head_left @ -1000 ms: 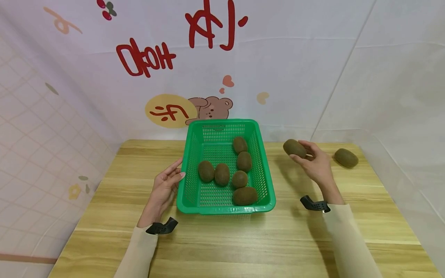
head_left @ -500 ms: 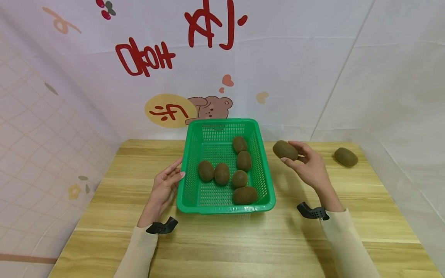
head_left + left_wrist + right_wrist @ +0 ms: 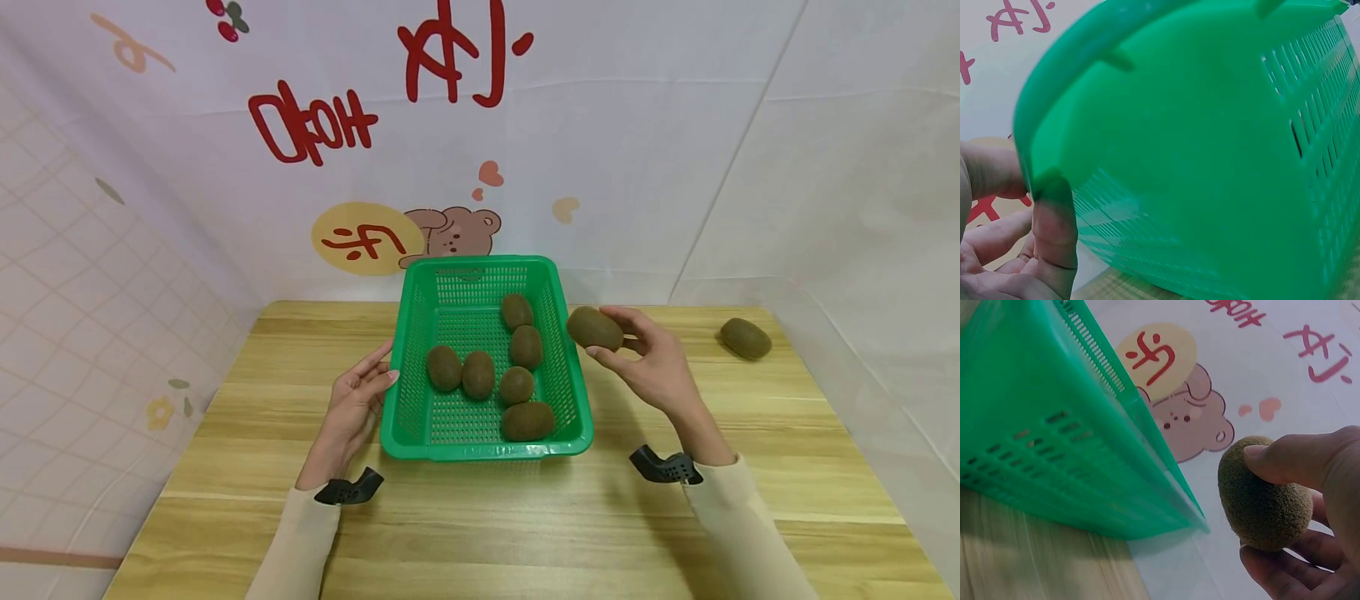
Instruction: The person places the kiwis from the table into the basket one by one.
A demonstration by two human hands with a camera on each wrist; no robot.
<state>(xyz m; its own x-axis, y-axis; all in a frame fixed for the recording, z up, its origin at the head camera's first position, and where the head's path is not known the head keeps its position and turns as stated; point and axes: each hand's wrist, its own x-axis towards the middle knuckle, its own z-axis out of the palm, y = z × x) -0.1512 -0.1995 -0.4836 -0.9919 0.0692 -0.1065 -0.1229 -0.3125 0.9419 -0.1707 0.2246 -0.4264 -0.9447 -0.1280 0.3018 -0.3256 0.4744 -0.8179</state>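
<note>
A brown fuzzy kiwi is held between the thumb and fingers of my right hand, just at the right rim of a green plastic basket. In the right wrist view this kiwi is up off the table, apart from the basket's outer wall. With my left hand I grip the basket's left rim; the left wrist view has the thumb and a finger at the rim. Several kiwis lie inside the basket, including a pair side by side and one at the front right.
Another kiwi lies on the wooden table near its back right corner. A white printed cloth hangs behind the table, close to the basket's far side. Cloth also covers the left and right sides.
My right hand has moved left with the kiwi, from beside the loose one to the basket's right rim. The left hand and the basket have stayed in place.
</note>
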